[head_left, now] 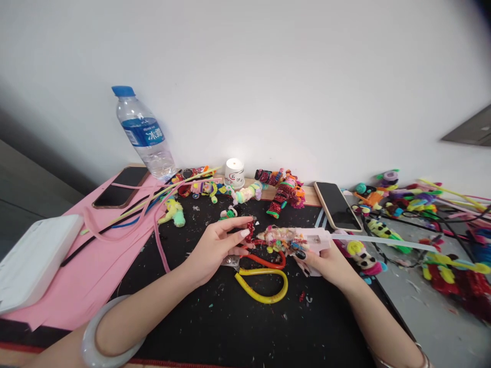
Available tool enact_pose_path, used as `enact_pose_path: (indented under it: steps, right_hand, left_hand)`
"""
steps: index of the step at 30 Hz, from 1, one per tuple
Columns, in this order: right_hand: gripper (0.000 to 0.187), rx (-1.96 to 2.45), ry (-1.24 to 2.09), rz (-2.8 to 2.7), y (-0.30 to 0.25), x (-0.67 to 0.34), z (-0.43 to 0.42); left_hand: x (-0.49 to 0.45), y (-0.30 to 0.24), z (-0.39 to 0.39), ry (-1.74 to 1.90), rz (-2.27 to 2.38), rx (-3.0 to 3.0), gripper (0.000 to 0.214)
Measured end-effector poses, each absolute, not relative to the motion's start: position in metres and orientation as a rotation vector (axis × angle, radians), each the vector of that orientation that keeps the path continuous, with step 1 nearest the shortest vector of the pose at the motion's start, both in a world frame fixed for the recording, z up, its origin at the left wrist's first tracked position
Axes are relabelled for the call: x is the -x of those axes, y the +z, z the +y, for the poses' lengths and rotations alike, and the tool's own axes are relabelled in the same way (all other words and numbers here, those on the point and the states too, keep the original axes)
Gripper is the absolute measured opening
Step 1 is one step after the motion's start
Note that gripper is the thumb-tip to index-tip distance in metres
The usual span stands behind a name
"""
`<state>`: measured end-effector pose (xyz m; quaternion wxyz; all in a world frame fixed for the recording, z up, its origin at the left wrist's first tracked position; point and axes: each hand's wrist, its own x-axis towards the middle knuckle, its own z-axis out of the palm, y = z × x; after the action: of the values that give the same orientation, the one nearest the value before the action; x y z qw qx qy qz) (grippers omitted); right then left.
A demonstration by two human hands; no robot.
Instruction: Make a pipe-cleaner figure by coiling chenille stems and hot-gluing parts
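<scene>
My right hand (320, 260) is wrapped round a pale pink hot glue gun (316, 239) whose front is crusted with coloured fuzz. A long translucent glue stick (383, 240) sticks out of its back. Pinched in the fingers of my left hand (218, 245) is a small piece of red glittery pipe cleaner (250, 232), close to the gun's nozzle. Below both hands lie scissors with yellow and red handles (264, 299) on the black mat (215, 327). The scissor blades are partly hidden by my left hand.
Several pipe-cleaner figures (286, 194) lie along the wall beside an upturned paper cup (234, 174). A water bottle (143, 133), a phone (120, 187) and a white box (38, 260) stand at left. Another phone (337, 205) and more figures (358, 253) are at right.
</scene>
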<state>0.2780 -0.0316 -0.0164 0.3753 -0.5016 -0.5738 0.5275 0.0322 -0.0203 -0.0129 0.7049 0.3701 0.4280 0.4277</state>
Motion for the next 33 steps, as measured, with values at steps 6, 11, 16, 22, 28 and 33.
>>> enact_pose_path:
  steps: [6, 11, 16, 22, 28, 33]
  right_hand:
    - [0.043, 1.284, 1.416, -1.430, -0.0121, -0.2832, -0.0275]
    - [0.048, 1.275, 1.460, -1.411, -0.0133, -0.2797, -0.0334]
    - [0.052, 1.271, 1.508, -1.443, -0.0141, -0.2768, -0.0367]
    - [0.056, 1.247, 1.587, -1.534, -0.0158, -0.2811, -0.0331]
    - [0.053, 1.218, 1.578, -1.613, -0.0195, -0.2850, -0.0312]
    - [0.054, 1.212, 1.573, -1.620, -0.0194, -0.2837, -0.0307]
  left_hand:
    - [-0.0337, -0.0141, -0.0209, 0.919, 0.862, -0.823, 0.030]
    - [-0.0341, -0.0138, -0.0210, 0.893, 0.834, -0.825, 0.027]
    - [-0.0337, -0.0148, -0.0216, 0.862, 0.802, -0.821, 0.026]
    - [-0.0332, -0.0163, -0.0223, 0.856, 0.795, -0.807, 0.026]
    - [-0.0331, -0.0161, -0.0220, 0.855, 0.789, -0.803, 0.026]
    - [-0.0328, -0.0157, -0.0217, 0.856, 0.788, -0.803, 0.026]
